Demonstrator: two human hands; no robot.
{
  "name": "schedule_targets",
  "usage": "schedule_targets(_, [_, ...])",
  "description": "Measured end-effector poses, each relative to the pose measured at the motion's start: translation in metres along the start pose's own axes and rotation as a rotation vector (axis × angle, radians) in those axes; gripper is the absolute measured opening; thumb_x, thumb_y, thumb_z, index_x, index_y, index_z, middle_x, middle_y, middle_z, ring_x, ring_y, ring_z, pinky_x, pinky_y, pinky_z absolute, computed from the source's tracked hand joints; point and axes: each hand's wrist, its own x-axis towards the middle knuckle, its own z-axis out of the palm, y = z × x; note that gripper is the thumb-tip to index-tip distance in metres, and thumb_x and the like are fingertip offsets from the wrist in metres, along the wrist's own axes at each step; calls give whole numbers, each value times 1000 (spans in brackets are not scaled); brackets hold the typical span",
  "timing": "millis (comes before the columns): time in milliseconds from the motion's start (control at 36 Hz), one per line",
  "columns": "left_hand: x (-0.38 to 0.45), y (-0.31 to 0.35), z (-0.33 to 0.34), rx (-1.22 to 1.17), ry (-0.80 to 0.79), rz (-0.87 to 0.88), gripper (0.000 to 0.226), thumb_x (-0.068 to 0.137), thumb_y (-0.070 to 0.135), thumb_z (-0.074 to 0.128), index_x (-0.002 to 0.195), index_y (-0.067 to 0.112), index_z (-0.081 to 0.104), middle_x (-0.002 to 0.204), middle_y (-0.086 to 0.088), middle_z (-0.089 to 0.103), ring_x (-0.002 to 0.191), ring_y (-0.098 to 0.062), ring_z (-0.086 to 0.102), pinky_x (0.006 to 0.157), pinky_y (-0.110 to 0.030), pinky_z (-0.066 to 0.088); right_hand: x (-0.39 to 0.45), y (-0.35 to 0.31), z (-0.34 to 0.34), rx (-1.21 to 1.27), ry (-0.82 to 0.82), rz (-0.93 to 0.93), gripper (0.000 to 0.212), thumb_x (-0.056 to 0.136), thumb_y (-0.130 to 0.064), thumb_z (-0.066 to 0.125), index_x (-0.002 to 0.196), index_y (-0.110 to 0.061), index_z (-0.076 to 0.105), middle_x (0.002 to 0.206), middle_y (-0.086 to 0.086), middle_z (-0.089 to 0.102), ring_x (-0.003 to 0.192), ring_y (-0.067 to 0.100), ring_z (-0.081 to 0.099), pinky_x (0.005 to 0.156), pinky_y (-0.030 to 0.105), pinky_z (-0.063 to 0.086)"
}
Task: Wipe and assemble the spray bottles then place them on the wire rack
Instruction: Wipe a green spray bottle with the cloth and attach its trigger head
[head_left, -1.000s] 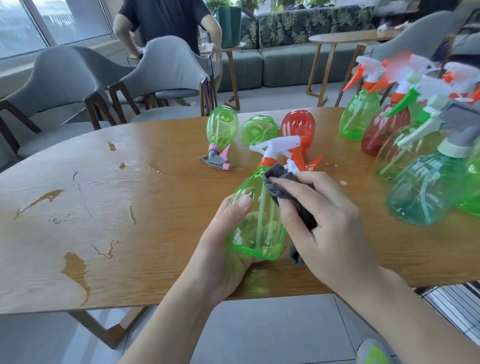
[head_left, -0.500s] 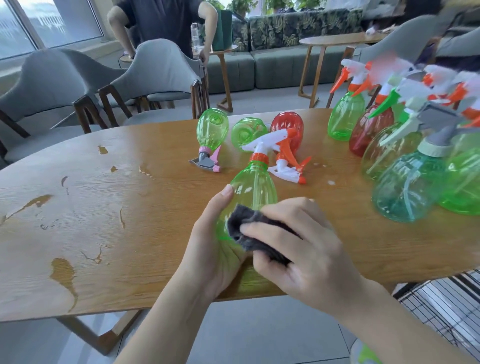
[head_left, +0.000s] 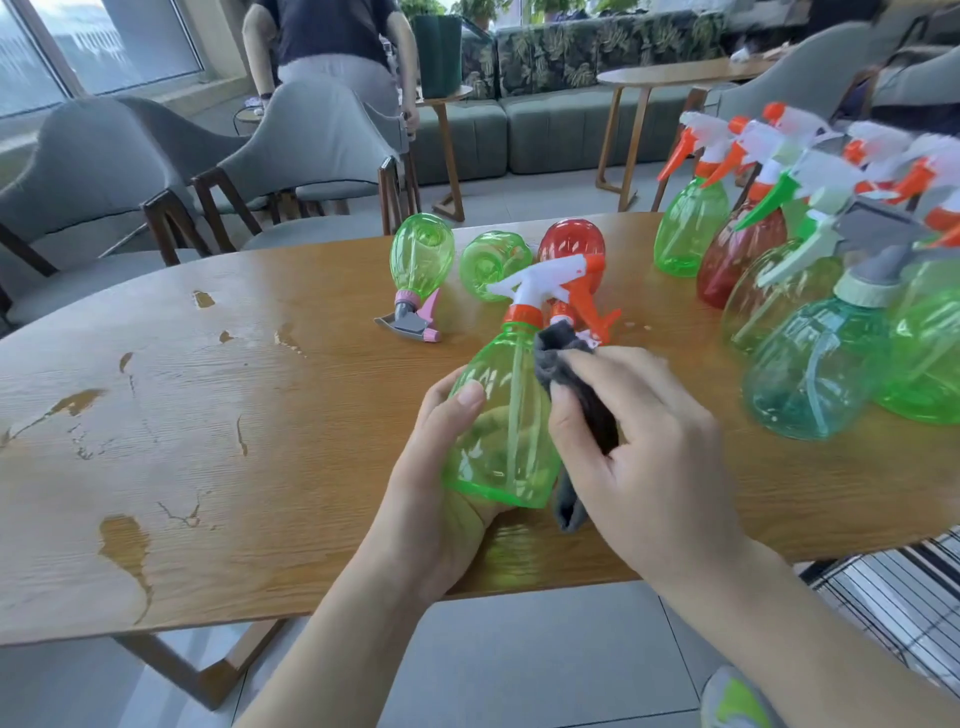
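Observation:
My left hand (head_left: 441, 499) grips the base of a green spray bottle (head_left: 498, 415) with a white and orange trigger head, held tilted above the wooden table (head_left: 208, 441). My right hand (head_left: 649, 457) holds a dark grey cloth (head_left: 571, 364) against the bottle's right side, up near its shoulder. Behind it lie a green bottle with a pink and grey head (head_left: 421, 260), a headless green bottle (head_left: 491, 265) and a red bottle (head_left: 571, 241). Several assembled bottles (head_left: 810, 374) stand grouped at the right. The wire rack (head_left: 904, 603) shows below the table's right edge.
Wet patches (head_left: 124, 540) mark the table's left half. Grey chairs (head_left: 311, 150) stand behind the table, and a person (head_left: 332, 47) stands beyond them. A sofa (head_left: 561, 104) and a side table (head_left: 675, 78) are further back.
My right hand has slid the cloth from the bottle's lower body up to its shoulder. My left hand keeps its grip on the base.

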Motion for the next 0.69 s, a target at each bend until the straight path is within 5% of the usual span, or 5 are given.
schedule_targets(83, [-1,3,0,-18,-36,-28,72,93,44,67,152,9,45,152,-32,46,131,-52,50,108,-75,34,-2,-1,1,55,12,-55,26,100,-14,58,116,-2,75,109,10,70,103,17,65,94,19,50])
schedule_targets(278, [-1,4,-2,-60,-115,-33,42,97,38,53,121,9,72,111,-15,71,93,-28,70,77,-41,58,-2,0,-1,163,23,-74,23,100,-9,62,117,-3,74,114,11,70,109,22,66,98,32,52])
schedule_targets(389, [-1,4,-2,-176,-74,-47,47,98,43,50,121,5,67,110,-18,65,103,-31,64,91,-41,52,-12,-10,3,186,4,-276,19,96,-12,65,107,-7,80,107,14,70,95,29,65,84,43,54])
schedule_targets(500, [0,5,-4,-247,-139,-76,50,99,46,46,100,6,77,93,-12,69,86,-25,70,82,-33,59,-18,-12,7,163,-43,-435,17,90,-12,70,103,-10,82,107,10,70,96,26,56,78,44,52])
schedule_targets(694, [1,6,-12,-165,-94,-78,49,98,42,45,108,8,78,105,-15,72,93,-27,71,80,-38,58,-5,-4,4,198,21,-274,23,101,-18,62,121,-14,73,114,8,62,101,28,58,96,35,47])
